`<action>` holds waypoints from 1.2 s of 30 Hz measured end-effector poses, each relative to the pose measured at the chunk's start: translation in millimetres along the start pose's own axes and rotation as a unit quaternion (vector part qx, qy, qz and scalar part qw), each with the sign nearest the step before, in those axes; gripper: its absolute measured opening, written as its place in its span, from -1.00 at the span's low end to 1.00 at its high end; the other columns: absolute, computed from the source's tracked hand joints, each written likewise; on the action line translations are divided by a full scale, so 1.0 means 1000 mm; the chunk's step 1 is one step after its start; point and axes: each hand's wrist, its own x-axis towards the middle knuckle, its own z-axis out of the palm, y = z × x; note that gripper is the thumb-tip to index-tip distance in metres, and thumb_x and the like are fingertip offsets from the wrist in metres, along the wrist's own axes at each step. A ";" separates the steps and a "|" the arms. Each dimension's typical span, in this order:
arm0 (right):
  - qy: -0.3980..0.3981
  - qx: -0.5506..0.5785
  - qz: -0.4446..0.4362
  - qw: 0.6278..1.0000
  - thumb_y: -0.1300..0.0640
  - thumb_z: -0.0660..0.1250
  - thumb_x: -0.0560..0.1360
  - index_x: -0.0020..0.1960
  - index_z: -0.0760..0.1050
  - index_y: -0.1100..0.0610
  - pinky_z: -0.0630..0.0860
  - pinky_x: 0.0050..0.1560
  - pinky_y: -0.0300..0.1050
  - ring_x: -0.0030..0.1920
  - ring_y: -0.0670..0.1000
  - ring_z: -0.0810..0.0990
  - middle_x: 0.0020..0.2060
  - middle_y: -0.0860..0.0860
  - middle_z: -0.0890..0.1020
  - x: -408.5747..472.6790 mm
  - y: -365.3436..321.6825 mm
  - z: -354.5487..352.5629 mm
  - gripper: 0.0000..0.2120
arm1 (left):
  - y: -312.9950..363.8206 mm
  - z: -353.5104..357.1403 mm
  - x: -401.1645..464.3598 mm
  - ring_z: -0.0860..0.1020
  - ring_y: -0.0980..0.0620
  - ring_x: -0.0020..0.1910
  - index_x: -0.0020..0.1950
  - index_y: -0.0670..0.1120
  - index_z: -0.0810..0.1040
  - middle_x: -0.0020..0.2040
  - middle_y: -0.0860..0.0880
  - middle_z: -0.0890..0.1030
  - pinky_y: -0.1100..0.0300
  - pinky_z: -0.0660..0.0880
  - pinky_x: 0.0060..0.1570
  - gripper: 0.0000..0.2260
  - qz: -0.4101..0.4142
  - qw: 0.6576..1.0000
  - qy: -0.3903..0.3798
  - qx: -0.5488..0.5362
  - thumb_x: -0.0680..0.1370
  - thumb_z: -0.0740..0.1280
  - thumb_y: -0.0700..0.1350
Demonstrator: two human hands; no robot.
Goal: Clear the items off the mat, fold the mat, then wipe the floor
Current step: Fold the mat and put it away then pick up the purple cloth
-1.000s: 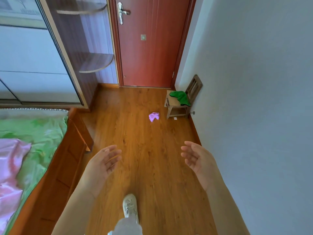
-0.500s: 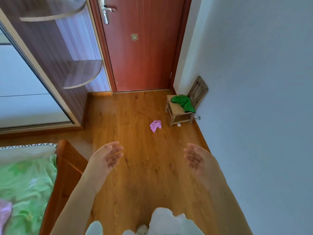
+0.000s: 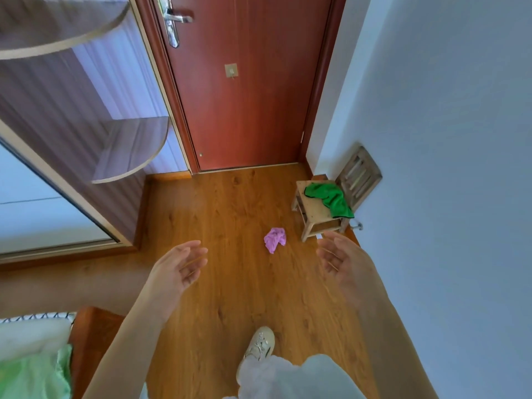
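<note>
Empty hands raised over a bare strip of wooden floor, cloths ahead.

The floor (image 3: 239, 283) runs between the wardrobe (image 3: 86, 139) and bed corner (image 3: 92, 326) on the left and the wall (image 3: 446, 197) on the right, ending at the door (image 3: 247, 96). The left hand (image 3: 180, 269) and right hand (image 3: 344, 262) are spread, palms inward, holding nothing. A crumpled purple cloth (image 3: 275, 239) lies on the floor near a small wooden chair (image 3: 316, 211), whose seat carries a draped green cloth (image 3: 331, 198).

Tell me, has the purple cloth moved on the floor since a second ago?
No. The purple cloth still lies just left of the stool's front leg; only the camera came closer.
</note>
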 end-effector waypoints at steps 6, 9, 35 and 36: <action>-0.002 0.015 0.021 1.000 0.21 0.20 0.57 -0.01 0.60 0.15 0.51 -0.19 -0.18 -0.19 -0.01 0.63 -0.20 0.05 0.69 0.092 -0.031 0.032 -0.81 | 0.038 0.023 0.099 0.58 -0.01 0.02 0.09 -0.07 0.56 0.02 -0.07 0.63 0.11 0.44 0.03 -0.81 -0.015 1.000 0.019 -0.005 0.61 0.16 -0.13; 0.014 0.016 0.039 0.999 0.21 0.21 0.56 0.01 0.59 0.17 0.50 -0.17 -0.16 -0.18 0.00 0.63 -0.19 0.06 0.68 0.126 -0.040 0.037 -0.82 | 0.045 0.029 0.136 0.56 -0.01 0.01 0.09 -0.07 0.55 0.02 -0.08 0.61 0.13 0.44 0.03 -0.81 -0.035 0.999 0.013 -0.008 0.62 0.15 -0.15; 0.153 0.036 0.134 0.978 0.29 0.22 0.55 0.04 0.57 0.18 0.48 -0.23 -0.22 -0.25 -0.04 0.62 -0.19 0.06 0.66 0.420 -0.065 0.110 -0.83 | 0.105 0.146 0.486 0.57 0.00 0.00 0.09 -0.07 0.53 -0.01 -0.06 0.62 0.17 0.46 -0.02 -0.80 -0.155 0.975 -0.083 0.136 0.62 0.13 -0.22; 0.159 0.038 0.140 0.977 0.30 0.22 0.55 0.04 0.57 0.19 0.48 -0.21 -0.20 -0.24 -0.03 0.61 -0.19 0.07 0.65 0.429 -0.063 0.108 -0.83 | 0.099 0.149 0.494 0.57 0.00 0.00 0.08 -0.06 0.54 -0.02 -0.05 0.62 0.18 0.45 -0.04 -0.79 -0.160 0.974 -0.080 0.142 0.62 0.13 -0.22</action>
